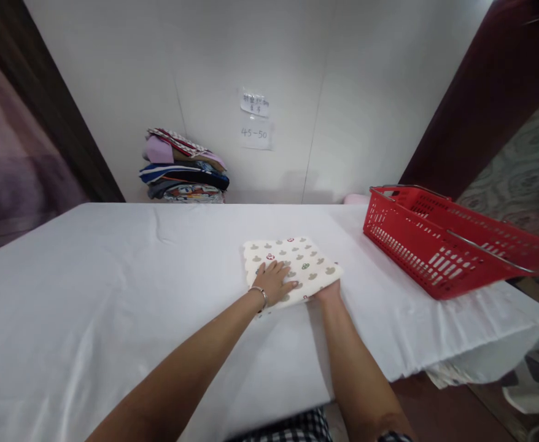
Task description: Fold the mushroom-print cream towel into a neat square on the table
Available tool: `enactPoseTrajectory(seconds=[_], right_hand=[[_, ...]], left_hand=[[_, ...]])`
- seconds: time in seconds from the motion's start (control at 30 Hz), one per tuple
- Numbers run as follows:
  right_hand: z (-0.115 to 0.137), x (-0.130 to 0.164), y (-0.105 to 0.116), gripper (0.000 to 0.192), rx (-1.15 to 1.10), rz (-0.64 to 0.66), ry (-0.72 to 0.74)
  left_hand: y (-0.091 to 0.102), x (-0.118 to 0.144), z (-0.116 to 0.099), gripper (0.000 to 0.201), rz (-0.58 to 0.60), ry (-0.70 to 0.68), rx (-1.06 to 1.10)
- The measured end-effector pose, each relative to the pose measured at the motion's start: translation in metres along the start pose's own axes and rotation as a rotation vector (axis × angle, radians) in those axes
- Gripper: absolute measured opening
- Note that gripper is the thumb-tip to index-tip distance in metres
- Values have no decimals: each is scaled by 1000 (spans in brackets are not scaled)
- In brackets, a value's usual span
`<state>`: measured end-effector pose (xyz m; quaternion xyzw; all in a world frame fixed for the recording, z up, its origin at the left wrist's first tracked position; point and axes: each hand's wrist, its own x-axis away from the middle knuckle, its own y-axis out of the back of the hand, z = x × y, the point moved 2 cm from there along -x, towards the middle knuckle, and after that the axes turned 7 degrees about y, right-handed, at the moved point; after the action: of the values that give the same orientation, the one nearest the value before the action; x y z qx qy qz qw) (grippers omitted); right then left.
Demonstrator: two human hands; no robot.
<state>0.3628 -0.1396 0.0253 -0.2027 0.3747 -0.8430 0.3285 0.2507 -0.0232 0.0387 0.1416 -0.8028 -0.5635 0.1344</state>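
White table [113, 276], both hands on folded cloth [301, 261] (right hand [329, 293] tucked under).

"45-50" on the lower paper note [255, 134] on the wall; upper note [254, 103] seemingly handwritten, illegible.

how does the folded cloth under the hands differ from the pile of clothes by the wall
The patterned folded cloth is a single flat piece; the clothes pile is a tall stack. The cloth is cream with small prints; the pile mixes purple, blue and red. The cloth lies mid-table; the pile sits against the wall. Both are folded fabric.
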Motion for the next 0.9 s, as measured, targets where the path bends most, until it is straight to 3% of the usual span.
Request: enactPoseTrajectory(seconds=[0.07,0.13,0.23,0.37,0.53,0.67,0.8,0.9], right_hand=[[16,-2,16,66,-30,-81,-10],[29,-4,30,50,41,-160,-10],[40,-6,39,30,201,-151,-34],[50,-6,41,45,440,-155,-16],[66,-9,37,51,580,64,-75],[75,-13,42,57,742,3,-41],[71,-14,51,47,882,-57,21],[69,-13,56,46,892,-33,32]], left_hand=[[-1,-3,-3,63,-1,3,-2],[1,-3,-4,59,-11,1,28],[5,6,2,50,-123,40,125],[3,27,17,47,-256,159,226],[-4,36,20,51,-174,155,198],[-6,31,14,53,-149,147,158],[-10,27,17,47,-177,139,211],[-7,19,31,42,-276,258,319]])
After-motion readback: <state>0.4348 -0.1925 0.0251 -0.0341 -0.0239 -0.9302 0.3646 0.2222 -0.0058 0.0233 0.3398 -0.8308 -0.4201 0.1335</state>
